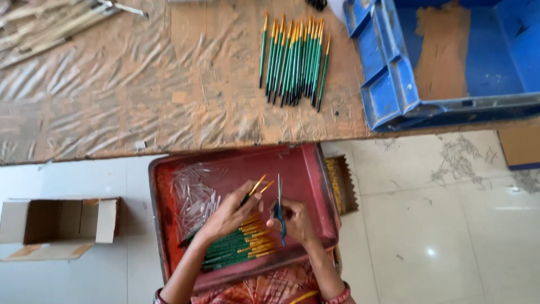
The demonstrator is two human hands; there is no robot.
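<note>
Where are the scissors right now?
In the head view, the small scissors are upright in the person's right hand, over the red tray on the lap, just right of the left hand holding two green paintbrushes.

A worn wooden table fills the upper frame. On it lie a row of green paintbrushes at upper centre, a blue plastic crate at upper right, and pale sticks at upper left.
</note>
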